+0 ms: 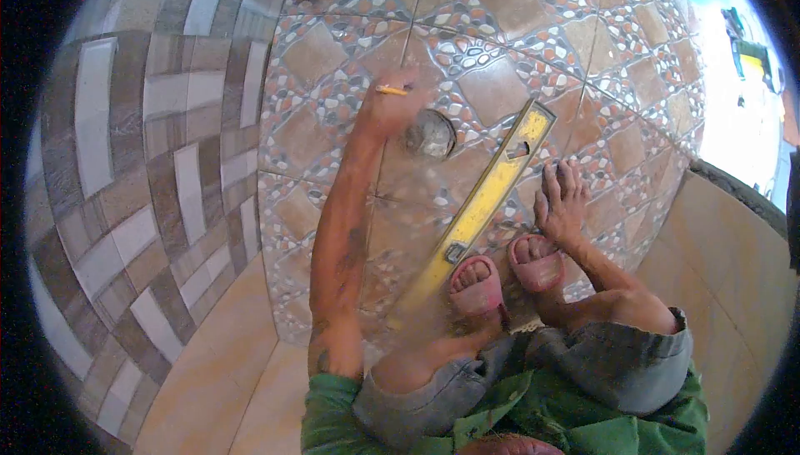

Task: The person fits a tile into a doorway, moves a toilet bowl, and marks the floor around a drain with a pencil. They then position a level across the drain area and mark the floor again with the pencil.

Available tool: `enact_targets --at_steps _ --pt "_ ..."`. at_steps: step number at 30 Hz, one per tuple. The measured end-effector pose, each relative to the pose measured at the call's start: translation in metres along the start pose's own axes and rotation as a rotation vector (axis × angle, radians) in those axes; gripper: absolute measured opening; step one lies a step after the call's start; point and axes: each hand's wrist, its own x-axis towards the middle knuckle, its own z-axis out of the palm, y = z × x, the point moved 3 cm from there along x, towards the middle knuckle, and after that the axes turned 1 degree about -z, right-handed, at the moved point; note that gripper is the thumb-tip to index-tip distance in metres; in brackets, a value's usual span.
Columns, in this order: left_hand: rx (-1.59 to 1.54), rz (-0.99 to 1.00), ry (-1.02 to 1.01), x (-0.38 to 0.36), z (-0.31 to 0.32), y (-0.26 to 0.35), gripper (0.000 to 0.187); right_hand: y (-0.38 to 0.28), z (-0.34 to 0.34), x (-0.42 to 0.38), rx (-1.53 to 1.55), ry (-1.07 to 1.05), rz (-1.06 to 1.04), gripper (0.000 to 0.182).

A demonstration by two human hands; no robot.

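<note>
Pebble-patterned floor tiles (500, 13) lie laid around a round drain (431, 134). Your left hand (387, 109) grips a pencil (392, 90) beside it; your right hand (560, 201), open, rests by the yellow spirit level (492, 188). Marking seems unfinished.

Bright daylight glare at right — fisheye warp, dark vignetted corners, slight softness.
</note>
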Motion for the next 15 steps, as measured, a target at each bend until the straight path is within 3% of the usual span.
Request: enact_targets --at_steps 10,13,15 --pt "0.082 0.023 -0.051 0.002 -0.002 -0.002 0.022 -0.003 -0.001 0.003 0.017 0.011 -0.003 0.054" --pt "0.145 0.039 0.068 0.011 0.003 -0.006 0.021 -0.004 -0.003 0.002 0.006 0.001 -0.006 0.053" --pt "-0.153 0.003 0.087 0.006 -0.001 -0.011 0.021 -0.008 -0.006 -0.002 -0.011 -0.034 -0.009 0.053"
